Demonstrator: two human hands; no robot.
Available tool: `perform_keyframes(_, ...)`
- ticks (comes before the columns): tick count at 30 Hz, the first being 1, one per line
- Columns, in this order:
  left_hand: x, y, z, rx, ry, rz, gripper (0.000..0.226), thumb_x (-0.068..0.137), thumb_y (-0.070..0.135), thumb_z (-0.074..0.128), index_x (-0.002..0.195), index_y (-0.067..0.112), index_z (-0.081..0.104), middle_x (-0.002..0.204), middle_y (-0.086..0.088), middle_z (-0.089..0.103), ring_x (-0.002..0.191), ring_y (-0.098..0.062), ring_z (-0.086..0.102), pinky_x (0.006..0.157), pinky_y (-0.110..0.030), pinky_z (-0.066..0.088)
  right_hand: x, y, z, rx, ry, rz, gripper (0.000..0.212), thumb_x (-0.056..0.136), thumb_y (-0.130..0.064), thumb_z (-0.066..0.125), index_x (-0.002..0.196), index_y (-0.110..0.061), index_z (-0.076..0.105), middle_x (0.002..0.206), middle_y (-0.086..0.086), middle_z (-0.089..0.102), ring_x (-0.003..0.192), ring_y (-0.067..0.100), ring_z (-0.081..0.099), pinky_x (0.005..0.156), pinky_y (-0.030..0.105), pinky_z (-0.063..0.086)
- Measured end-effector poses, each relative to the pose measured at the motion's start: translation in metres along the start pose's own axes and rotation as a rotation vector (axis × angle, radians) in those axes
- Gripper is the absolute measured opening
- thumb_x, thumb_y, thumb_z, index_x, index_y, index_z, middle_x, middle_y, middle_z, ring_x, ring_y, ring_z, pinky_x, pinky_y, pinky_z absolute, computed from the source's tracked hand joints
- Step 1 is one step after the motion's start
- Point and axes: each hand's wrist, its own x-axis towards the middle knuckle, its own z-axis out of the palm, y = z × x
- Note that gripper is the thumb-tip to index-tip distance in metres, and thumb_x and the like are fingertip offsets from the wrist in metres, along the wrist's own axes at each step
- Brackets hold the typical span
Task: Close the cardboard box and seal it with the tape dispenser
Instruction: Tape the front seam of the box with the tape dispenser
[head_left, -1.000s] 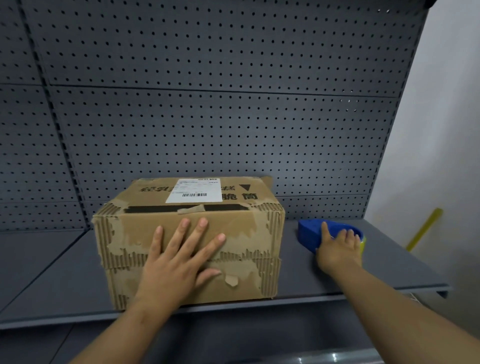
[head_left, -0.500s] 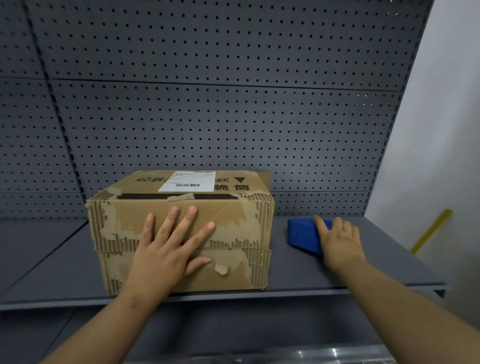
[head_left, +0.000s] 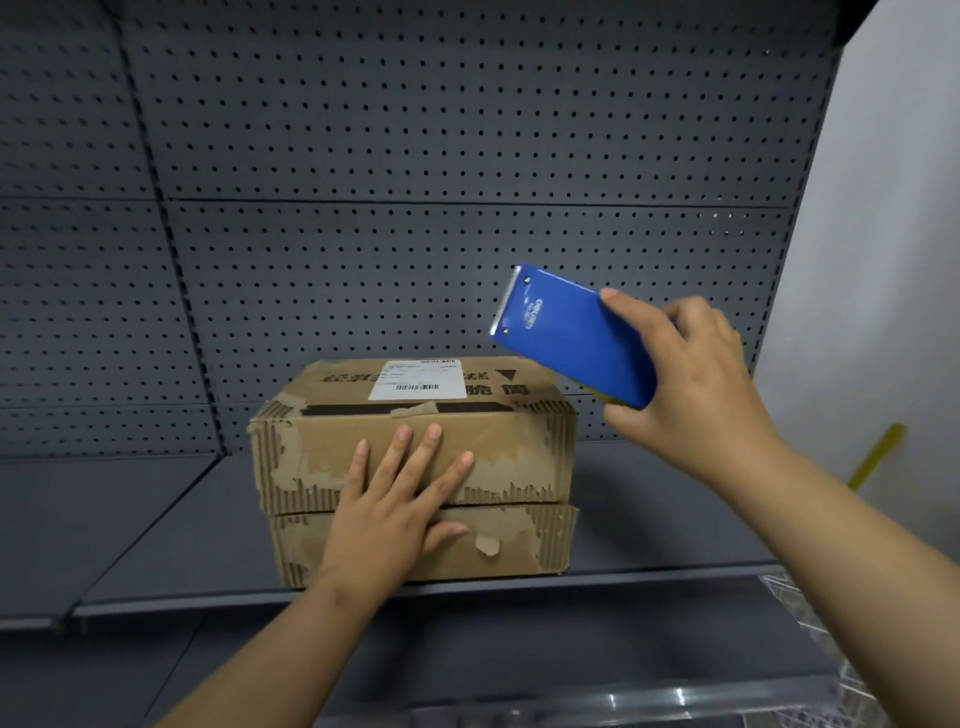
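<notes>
Worn brown cardboard box (head_left: 498, 447): lengthwise left-right.
Left hand (head_left: 395, 509): flat on box front.
Right hand (head_left: 691, 389): gripping blue plastic tape dispenser (head_left: 566, 332) over box's right end.

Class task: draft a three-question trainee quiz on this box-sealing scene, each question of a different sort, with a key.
1. True or false: the blue tape dispenser lies on the shelf.
2. Multiple choice: on which face of the cardboard box does the left hand press flat? A) front, B) top, C) right side.
3. Fill in: the white shipping label is stuck on the box's ____ face.
Key: 1 false, the right hand grips it in the air, off the shelf; 2 A; 3 top.
</notes>
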Motion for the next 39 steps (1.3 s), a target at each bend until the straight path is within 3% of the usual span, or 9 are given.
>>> perform_keyframes(6,-0.005,-0.008,-0.028,-0.057,-0.153,0.058,0.074,0.078,0.069,0.032,0.142,0.031,0.031,0.151,-0.007,0.023,0.138,-0.028,0.024,0.113,-0.048,0.007,-0.019,-0.05,-0.013,0.013,-0.087,-0.082,0.091,0.052,-0.022,0.078,0.131,-0.028,0.034,0.093,0.014,0.048,0.083,0.032,0.048,0.082,0.036,0.03)
perform_keyframes(13,-0.024,-0.027,-0.055,-0.234,-0.262,0.07,0.073,0.086,0.068,0.023,0.142,0.021,0.035,0.15,-0.006,0.034,0.141,-0.022,0.023,0.114,-0.04,0.006,-0.042,-0.085,-0.01,-0.011,-0.145,-0.078,0.091,0.049,-0.024,0.078,0.13,-0.027,0.037,0.091,0.013,0.05,0.079,0.032,0.052,0.08,0.039,0.038)
perform_keyframes(17,-0.011,-0.039,-0.088,-0.953,-0.145,-0.445,0.052,0.098,0.046,0.026,0.142,0.02,0.039,0.147,0.004,0.041,0.136,-0.005,0.031,0.113,-0.022,0.018,-0.048,-0.1,-0.014,-0.03,-0.152,-0.095,0.092,0.047,-0.024,0.079,0.13,-0.026,0.037,0.09,0.014,0.051,0.077,0.032,0.052,0.079,0.042,0.042)
perform_keyframes(20,0.012,-0.051,-0.11,-1.597,-0.143,-0.893,0.042,0.099,0.037,0.036,0.138,0.023,0.044,0.139,0.005,0.05,0.127,-0.006,0.045,0.112,-0.031,0.03,-0.05,-0.112,-0.017,-0.042,-0.147,-0.124,0.093,0.046,-0.023,0.08,0.129,-0.026,0.038,0.09,0.015,0.053,0.075,0.032,0.052,0.076,0.041,0.043)
perform_keyframes(23,0.028,-0.062,-0.13,-1.896,-0.174,-1.004,0.04,0.098,0.036,0.038,0.126,0.013,0.055,0.117,0.001,0.066,0.103,-0.007,0.062,0.092,-0.024,0.048,-0.051,-0.122,-0.021,-0.048,-0.147,-0.136,0.094,0.045,-0.023,0.08,0.129,-0.027,0.038,0.09,0.014,0.053,0.075,0.032,0.052,0.077,0.04,0.043)
perform_keyframes(25,0.03,-0.068,-0.141,-1.94,-0.213,-0.979,0.032,0.097,0.033,0.042,0.104,0.013,0.066,0.09,0.004,0.072,0.081,-0.006,0.065,0.076,-0.02,0.052,-0.053,-0.128,-0.024,-0.05,-0.147,-0.136,0.094,0.045,-0.022,0.08,0.129,-0.027,0.037,0.09,0.014,0.052,0.075,0.031,0.05,0.078,0.04,0.042)
perform_keyframes(28,0.028,-0.075,-0.149,-1.971,-0.266,-0.936,0.025,0.095,0.029,0.048,0.088,0.014,0.067,0.082,0.0,0.067,0.075,-0.012,0.058,0.077,-0.025,0.049,-0.054,-0.134,-0.029,-0.053,-0.154,-0.138,0.094,0.046,-0.022,0.079,0.13,-0.027,0.037,0.091,0.014,0.052,0.076,0.03,0.05,0.078,0.037,0.037)
perform_keyframes(36,0.029,-0.084,-0.172,-2.051,-0.397,-0.905,0.019,0.095,0.014,0.047,0.096,0.01,0.066,0.072,0.003,0.068,0.064,-0.007,0.059,0.061,-0.018,0.051,-0.056,-0.141,-0.042,-0.005,-0.156,-0.163,0.093,0.048,-0.021,0.078,0.131,-0.029,0.035,0.093,0.014,0.051,0.084,0.021,0.037,0.081,0.039,0.038)
perform_keyframes(39,0.033,-0.082,-0.184,-2.012,-0.426,-0.917,0.018,0.095,0.008,0.048,0.097,0.006,0.065,0.066,0.003,0.069,0.053,-0.005,0.058,0.054,-0.017,0.05,-0.054,-0.14,-0.049,0.007,-0.157,-0.191,0.093,0.048,-0.021,0.078,0.131,-0.028,0.036,0.093,0.013,0.05,0.08,0.027,0.045,0.08,0.035,0.034)
